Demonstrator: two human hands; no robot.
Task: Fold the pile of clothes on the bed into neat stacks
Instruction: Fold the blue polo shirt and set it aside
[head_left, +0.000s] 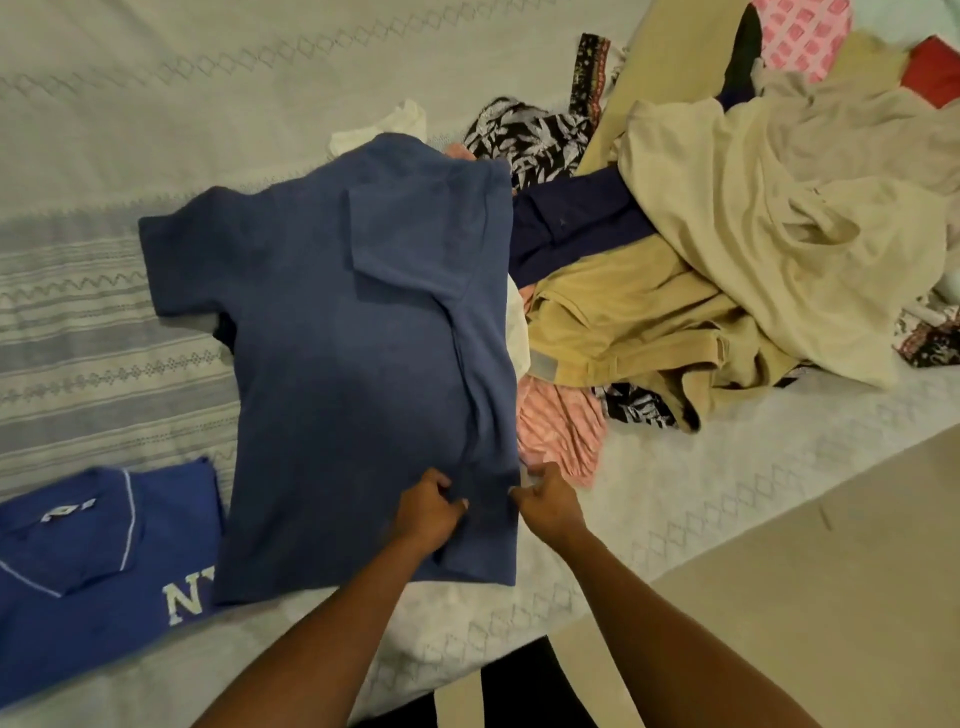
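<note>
**Q:** Where is the garment in hand?

**A:** The blue T-shirt (337, 338) lies flat on the bed (156, 78), hem towards me. Its left sleeve is spread out. Its right side is folded in over the body, with the right sleeve lying on top.

**Q:** Fingers?

**A:** My left hand (426, 512) has its fingers curled, pinching the inner edge of the folded strip near the hem. My right hand (550, 501) pinches the outer, right edge of the same strip. The two hands are close together but not touching.

**Q:** Surroundings?

**A:** The pile of clothes (753, 208) lies unfolded to the right. Khaki trousers (623, 322) and a pink garment (561, 421) lie just beside the T-shirt's right edge. On the near left is a folded blue shirt with white lettering (93, 561), partly under the T-shirt's hem corner.
</note>
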